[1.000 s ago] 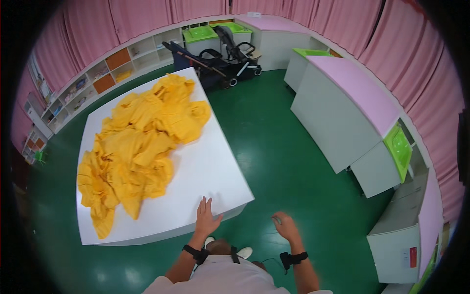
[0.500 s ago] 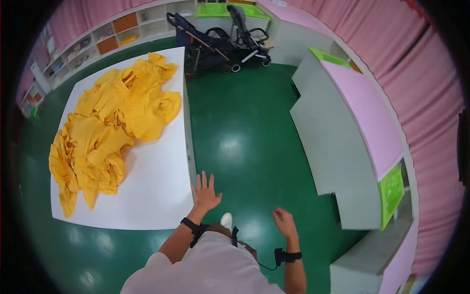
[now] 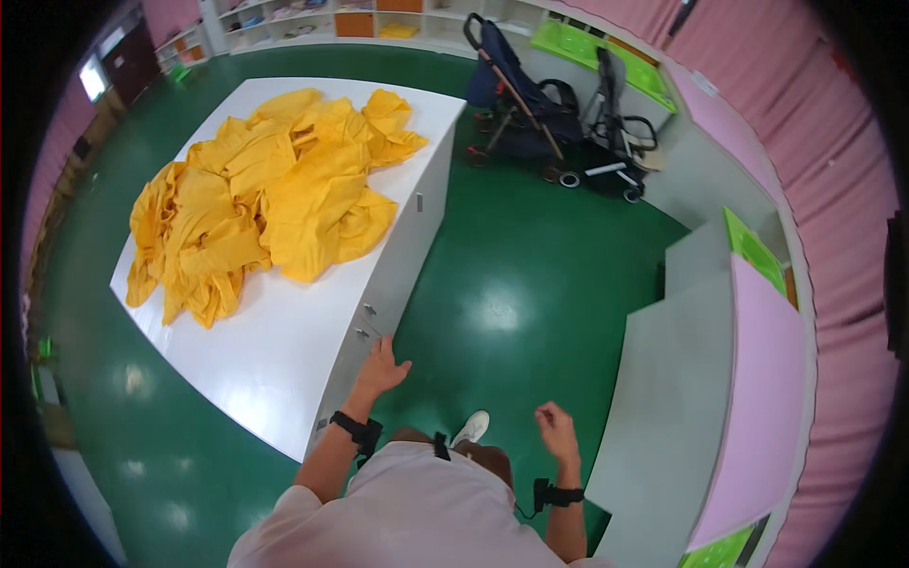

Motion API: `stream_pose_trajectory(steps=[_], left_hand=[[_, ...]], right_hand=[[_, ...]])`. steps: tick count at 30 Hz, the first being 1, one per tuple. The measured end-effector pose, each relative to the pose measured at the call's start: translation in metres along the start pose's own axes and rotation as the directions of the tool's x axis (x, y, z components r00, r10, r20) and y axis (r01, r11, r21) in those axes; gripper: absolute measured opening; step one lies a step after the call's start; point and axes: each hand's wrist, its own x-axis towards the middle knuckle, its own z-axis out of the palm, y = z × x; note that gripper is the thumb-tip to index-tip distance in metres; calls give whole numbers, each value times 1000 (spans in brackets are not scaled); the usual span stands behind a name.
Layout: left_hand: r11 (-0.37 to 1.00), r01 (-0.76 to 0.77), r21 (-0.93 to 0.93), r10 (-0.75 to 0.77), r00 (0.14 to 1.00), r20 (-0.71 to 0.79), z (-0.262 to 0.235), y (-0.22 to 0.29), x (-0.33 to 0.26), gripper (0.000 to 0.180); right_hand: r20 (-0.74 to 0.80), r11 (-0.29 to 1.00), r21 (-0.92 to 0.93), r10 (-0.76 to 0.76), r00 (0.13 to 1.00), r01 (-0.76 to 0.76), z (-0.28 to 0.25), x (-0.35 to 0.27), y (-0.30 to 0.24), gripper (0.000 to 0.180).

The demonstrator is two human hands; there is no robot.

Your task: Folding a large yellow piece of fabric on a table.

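Across the tabletop [image 3: 275, 364], yellow cloth [image 3: 317, 208] is heaped, presumably so its bulk is supported, while the left hand [image 3: 381, 369] is held spread and the right hand [image 3: 559, 435] is curled, its grip unclear

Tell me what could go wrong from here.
The yellow cloth lies heaped close to the left edge of the table, so a tug might drag it off.
The left hand appears close to a handle on the table's side and could knock it.
The floor looks glossy, so the white shoe might slip.
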Motion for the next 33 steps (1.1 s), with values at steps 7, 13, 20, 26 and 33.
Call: stream_pose_trajectory(steps=[7,13,20,26,33], left_hand=[[946,264,-190,-290,949,-126,-27,51,27,74],[865,241,-441,-376,892,-250,-51,55,95,68],[903,126,-412,-361,742,-565,-145,92,192,67],[950,230,-210,-309,605,-733,-202,114,281,73],[846,406,-346,-492,345,-799,-200,92,360,46]], right_hand=[[335,960,-71,-232,913,270,-35,199,-54,16],[520,898,53,-397,756,436,31,337,-127,15],[676,747,183,-568,471,639,97,472,-242,12],[707,675,350,-645,289,650,139,571,-312,15],[688,449,503,-725,-27,738,193,660,-390,29]])
